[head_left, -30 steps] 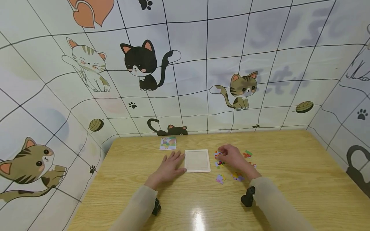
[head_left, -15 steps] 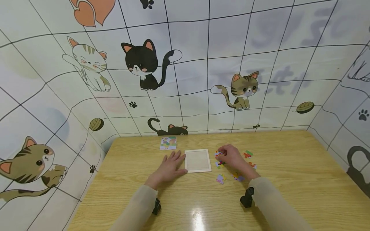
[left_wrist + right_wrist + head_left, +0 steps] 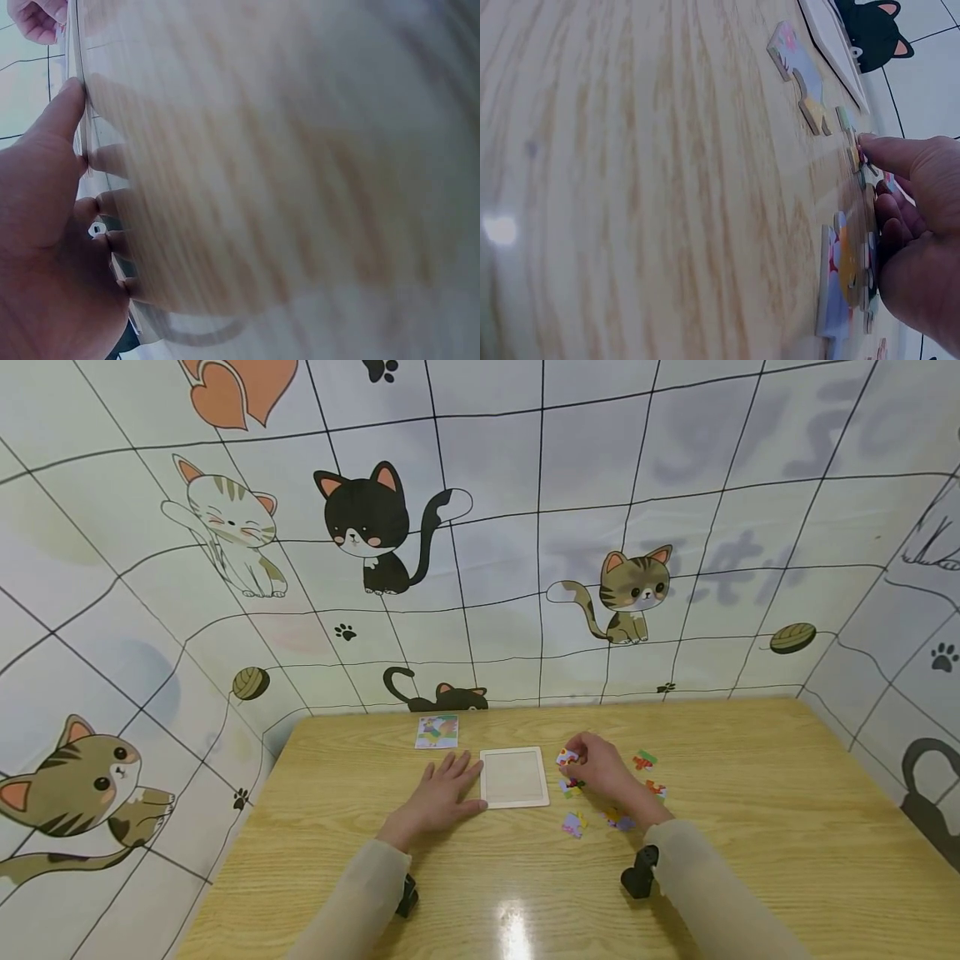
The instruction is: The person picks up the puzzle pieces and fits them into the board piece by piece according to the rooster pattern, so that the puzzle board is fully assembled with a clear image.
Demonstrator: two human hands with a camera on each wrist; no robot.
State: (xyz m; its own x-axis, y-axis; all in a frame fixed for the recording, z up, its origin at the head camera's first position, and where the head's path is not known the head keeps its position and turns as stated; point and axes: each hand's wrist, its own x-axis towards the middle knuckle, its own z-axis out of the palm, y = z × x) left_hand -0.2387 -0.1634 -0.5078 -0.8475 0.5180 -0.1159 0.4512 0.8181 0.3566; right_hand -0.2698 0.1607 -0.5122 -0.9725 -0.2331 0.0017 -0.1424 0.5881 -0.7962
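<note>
My left hand (image 3: 437, 797) lies on the table with fingers spread, touching the left side of a square wooden puzzle tray (image 3: 514, 806). In the left wrist view, the thumb of that hand (image 3: 45, 187) reaches the tray's edge. To the right of the tray, my right hand (image 3: 606, 768) pinches a red-dotted jigsaw piece (image 3: 566, 757) between thumb and fingers. Below it lies a jigsaw piece with yellow and green (image 3: 567, 790). In the right wrist view, the fingers of the right hand (image 3: 922, 202) partly hide the pinched piece.
More jigsaw pieces lie around the right hand: a lilac one (image 3: 573, 825), a yellow-and-lilac one (image 3: 618, 819), a red-and-green one (image 3: 643, 761) and an orange one (image 3: 656, 789). A small picture card (image 3: 437, 732) lies behind the left hand. A cat-patterned wall covering (image 3: 495, 610) borders the table.
My right fingers have risen very slightly, and more of the red-dotted jigsaw piece shows, a little tilted. The left hand and the tray stay in place.
</note>
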